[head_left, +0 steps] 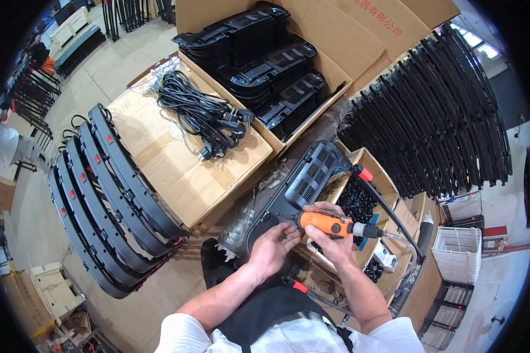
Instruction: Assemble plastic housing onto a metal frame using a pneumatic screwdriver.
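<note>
My right hand point(335, 244) is wrapped round an orange power screwdriver point(321, 223), with a clear hose running from its rear end. The tool lies nearly level, its front end pointing left over a black plastic housing point(312, 176) with vent slots. My left hand point(271, 252) is at the tool's front end, above the housing's lower part. Its fingers are curled together, and whatever they hold is hidden. Red-tipped black bars point(365, 173) stick out from the housing's sides.
Behind the housing, a cardboard box point(229, 167) carries bundled black power cables point(188, 106). Black plastic panels point(265, 65) fill an open carton. Curved grey frames point(109, 194) stand at left, stacked black frames point(430, 117) at right. A bin of small black parts point(356, 203) sits beside my right hand.
</note>
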A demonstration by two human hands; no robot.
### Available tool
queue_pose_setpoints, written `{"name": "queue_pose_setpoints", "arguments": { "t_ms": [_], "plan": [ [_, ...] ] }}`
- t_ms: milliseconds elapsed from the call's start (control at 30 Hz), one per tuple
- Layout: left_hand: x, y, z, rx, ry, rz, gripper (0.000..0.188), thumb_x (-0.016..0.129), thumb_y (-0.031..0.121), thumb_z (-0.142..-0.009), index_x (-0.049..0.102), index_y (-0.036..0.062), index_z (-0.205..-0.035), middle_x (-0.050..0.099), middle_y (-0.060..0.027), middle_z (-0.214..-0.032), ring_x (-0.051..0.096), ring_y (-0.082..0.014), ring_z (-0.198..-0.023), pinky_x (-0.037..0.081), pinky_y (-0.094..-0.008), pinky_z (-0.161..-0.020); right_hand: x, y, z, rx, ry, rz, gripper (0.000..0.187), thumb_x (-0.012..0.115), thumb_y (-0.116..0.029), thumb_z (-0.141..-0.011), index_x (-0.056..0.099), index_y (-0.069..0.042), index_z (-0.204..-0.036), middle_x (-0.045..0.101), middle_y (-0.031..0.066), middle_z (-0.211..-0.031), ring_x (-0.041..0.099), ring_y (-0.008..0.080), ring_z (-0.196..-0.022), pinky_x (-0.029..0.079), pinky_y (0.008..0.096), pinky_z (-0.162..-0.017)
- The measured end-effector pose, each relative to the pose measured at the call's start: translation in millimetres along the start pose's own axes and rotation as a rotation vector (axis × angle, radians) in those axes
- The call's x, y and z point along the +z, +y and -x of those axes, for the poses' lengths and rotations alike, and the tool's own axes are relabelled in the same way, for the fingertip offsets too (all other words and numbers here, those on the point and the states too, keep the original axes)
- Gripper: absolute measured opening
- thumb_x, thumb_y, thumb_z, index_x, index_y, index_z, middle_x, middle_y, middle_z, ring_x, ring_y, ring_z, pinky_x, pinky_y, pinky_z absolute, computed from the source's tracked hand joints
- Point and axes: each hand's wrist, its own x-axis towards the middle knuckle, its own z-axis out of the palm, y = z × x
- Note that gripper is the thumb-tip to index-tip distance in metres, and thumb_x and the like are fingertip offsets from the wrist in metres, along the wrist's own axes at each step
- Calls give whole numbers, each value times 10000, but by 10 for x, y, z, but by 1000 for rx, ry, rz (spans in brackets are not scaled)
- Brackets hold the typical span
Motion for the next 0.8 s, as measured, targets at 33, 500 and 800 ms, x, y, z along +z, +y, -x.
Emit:
{"name": "queue_pose_setpoints", "arguments": {
  "t_ms": [33, 500, 800],
  "plan": [
    [55, 17, 59, 25, 37, -84, 264, 483, 245, -1113, 566, 17, -1215, 641, -78, -1036, 656, -202, -921, 572, -356, -839, 24, 21, -28, 0, -6, 2, 556, 789, -15, -828, 527, 12, -1318, 671, 215, -1274, 641, 259, -1211, 515, 414, -1064],
    [-281, 70, 245, 101, 30, -519, 251, 489, 261, -1114, 612, 46, -1153, 594, -2, -889, 557, -105, -732, 468, -247, -634, 293, 12, -231, -1, -117, 221, 444, 780, -72, -876, 591, -12, -1274, 672, 140, -1258, 636, 196, -1164, 512, 357, -1039],
    [-372, 156, 353, 95, 13, -516, 225, 600, 206, -1066, 634, 16, -1180, 639, -16, -911, 582, -106, -742, 483, -251, -643, 353, 102, -292, -95, -178, 346, 381, 767, -31, -872, 618, 3, -1221, 681, 108, -1222, 652, 176, -1117, 527, 332, -1006]
  ]
}}
